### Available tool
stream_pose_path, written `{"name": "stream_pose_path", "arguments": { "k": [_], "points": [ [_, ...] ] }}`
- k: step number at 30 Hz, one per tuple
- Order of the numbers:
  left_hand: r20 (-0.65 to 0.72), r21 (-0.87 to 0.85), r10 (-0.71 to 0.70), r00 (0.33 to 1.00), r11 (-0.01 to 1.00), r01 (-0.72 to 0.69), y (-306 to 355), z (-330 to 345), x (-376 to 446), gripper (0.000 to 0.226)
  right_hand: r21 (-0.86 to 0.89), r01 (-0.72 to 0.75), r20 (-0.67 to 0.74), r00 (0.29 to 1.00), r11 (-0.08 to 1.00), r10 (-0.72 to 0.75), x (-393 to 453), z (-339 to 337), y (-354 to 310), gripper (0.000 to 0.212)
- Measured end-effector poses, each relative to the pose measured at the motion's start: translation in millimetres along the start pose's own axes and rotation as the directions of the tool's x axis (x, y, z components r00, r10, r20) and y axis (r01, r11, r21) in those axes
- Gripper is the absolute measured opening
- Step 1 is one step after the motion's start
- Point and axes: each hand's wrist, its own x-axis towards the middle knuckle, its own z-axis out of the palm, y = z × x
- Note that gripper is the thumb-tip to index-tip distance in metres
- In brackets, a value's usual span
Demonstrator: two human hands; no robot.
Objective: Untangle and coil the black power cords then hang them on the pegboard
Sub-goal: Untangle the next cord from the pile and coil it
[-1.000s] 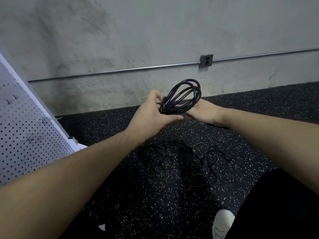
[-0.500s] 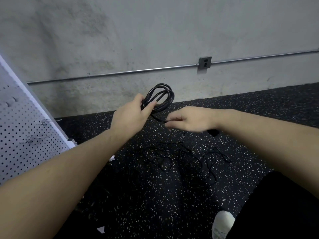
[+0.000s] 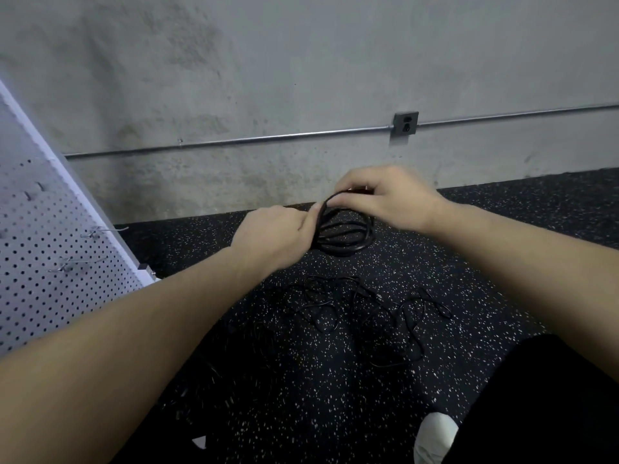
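I see my left hand (image 3: 273,237) gripping the coil (image 3: 346,231) at its left end, my right hand (image 3: 390,199) pinching its top; the coil hangs above the floor (image 3: 335,380), long axis roughly left-right, I think.

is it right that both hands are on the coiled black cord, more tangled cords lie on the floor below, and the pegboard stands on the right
Not quite. The head view shows the pegboard on the left, not the right. The rest holds: the left hand and right hand both hold the coiled black cord, and tangled cords lie on the floor below.
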Motion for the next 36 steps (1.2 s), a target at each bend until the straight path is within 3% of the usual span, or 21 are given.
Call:
{"name": "stream_pose_path", "arguments": {
  "k": [4, 6, 8, 10, 12, 14, 17, 19, 22, 26, 31, 34, 36],
  "points": [
    [0.031, -0.244, 0.078, 0.996, 0.967, -0.068, 2.4, -8.1, -3.9, 0.064, 0.164, -0.102, -0.068, 0.991, 0.981, 0.114, 3.6, -6.4, 13.1, 0.025],
    [0.067, -0.373, 0.151, 0.986, 0.921, -0.116, 3.5, -12.6, -8.3, 0.064, 0.232, -0.1, -0.005, 0.995, 0.968, 0.104, 1.8, -9.1, 16.7, 0.017],
    [0.107, -0.467, 0.228, 0.968, 0.871, -0.154, 7.2, -12.9, -13.9, 0.043, 0.289, -0.135, 0.072, 0.99, 0.948, 0.119, 0.9, -9.1, 21.7, 0.01],
    [0.087, -0.595, 0.227, 0.97, 0.793, -0.132, 10.6, -9.0, -17.1, 0.026, 0.343, -0.181, 0.124, 0.981, 0.922, 0.147, -2.3, -8.7, 30.5, 0.005],
    [0.034, -0.694, 0.175, 0.984, 0.712, -0.103, 14.9, -5.9, -16.6, 0.036, 0.303, -0.186, 0.155, 0.977, 0.935, 0.144, -7.4, -6.0, 38.4, 0.007],
    [-0.011, -0.765, 0.114, 0.993, 0.639, -0.082, 18.0, -3.9, -16.0, 0.041, 0.316, -0.292, 0.228, 0.947, 0.903, 0.227, -13.7, 0.9, 42.0, 0.019],
    [-0.031, -0.801, -0.021, 0.999, 0.599, -0.012, 20.1, -1.5, -14.1, 0.038, 0.379, -0.417, 0.352, 0.891, 0.826, 0.289, -14.1, 13.6, 32.7, 0.04],
    [-0.046, -0.818, -0.118, 0.992, 0.575, 0.03, 18.4, 2.5, -10.2, 0.035, 0.338, -0.405, 0.417, 0.874, 0.85, 0.25, -11.6, 20.5, 25.1, 0.043],
    [-0.064, -0.83, -0.228, 0.972, 0.553, 0.075, 13.8, 7.3, -5.3, 0.05, 0.228, -0.407, 0.525, 0.816, 0.884, 0.24, -9.2, 28.0, 7.7, 0.05],
    [-0.076, -0.801, -0.363, 0.929, 0.576, 0.16, 7.7, 7.8, -0.7, 0.051, 0.159, -0.334, 0.514, 0.831, 0.929, 0.211, -2.2, 30.5, -16.1, 0.029],
    [0.02, -0.75, -0.459, 0.888, 0.581, 0.317, -12.8, 7.5, 3.7, 0.083, -0.063, -0.146, 0.44, 0.884, 0.987, 0.159, -2.1, 17.5, -22.6, 0.043],
    [0.015, -0.787, -0.416, 0.909, 0.556, 0.267, -19.2, 7.8, 2.8, 0.047, -0.05, -0.116, 0.415, 0.901, 0.992, 0.126, -3.3, 11.9, -25.6, 0.023],
    [0.035, -0.818, -0.412, 0.91, 0.511, 0.263, -19.9, 8.7, 3.9, 0.03, -0.017, -0.09, 0.355, 0.931, 0.996, 0.09, -5.4, 9.4, -25.6, 0.026]
  ]
}}
